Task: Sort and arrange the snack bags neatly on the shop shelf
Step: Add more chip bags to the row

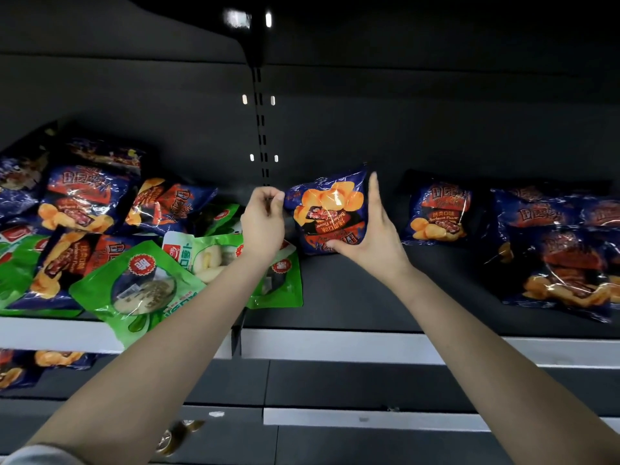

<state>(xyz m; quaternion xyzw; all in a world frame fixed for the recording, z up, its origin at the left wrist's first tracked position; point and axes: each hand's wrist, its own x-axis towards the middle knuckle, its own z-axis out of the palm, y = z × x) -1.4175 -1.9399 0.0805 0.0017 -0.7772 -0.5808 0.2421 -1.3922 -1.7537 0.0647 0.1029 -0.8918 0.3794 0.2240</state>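
Left: heap of glossy blue chip bags (84,209), green pouches (141,286). Your left hand (263,219) pinches crinkly corner of puffy barbecue chip bag (327,209), upside down on matte black shelf (369,297); your right hand (372,236) grips opposite edge, thumb underneath. Right: more foil bags (563,260).

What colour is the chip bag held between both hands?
The chip bag is dark blue with orange chips printed on it; head view.

Single view: your head camera. Looks forward and slightly down into shelf (352,290), close, within your arms' reach. Wide lens bows shelf edge. Your forearms (174,337) enter from bottom; left hand (263,223), right hand (372,243) and bag (327,213) sit mid-frame. Lower shelf (369,384) runs along bottom, back panel (436,112) fills top.
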